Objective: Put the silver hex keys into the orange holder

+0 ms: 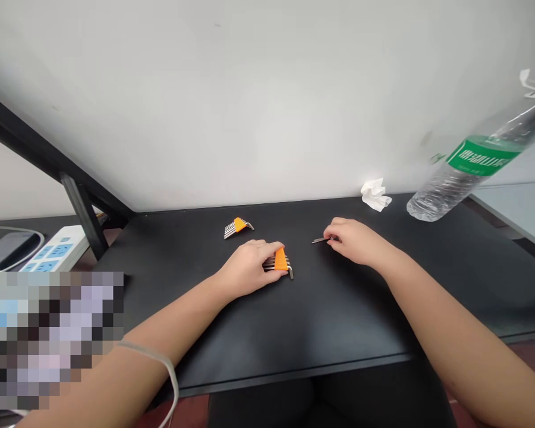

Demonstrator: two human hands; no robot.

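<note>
My left hand (248, 265) lies on the black table (330, 321), its fingers closed over a set of hex keys in an orange holder (280, 261). To the right, my right hand (354, 239) pinches one loose metal hex key (320, 240), whose tip points left just above the tabletop. A second orange hex key set (237, 227) rests alone farther back, left of both hands.
A clear water bottle (468, 169) with a green label stands at the back right, next to a crumpled white tissue (375, 194). A white power strip (56, 248) and cables lie at the left beyond a black slanted frame bar (78, 208). A white wall rises behind the table.
</note>
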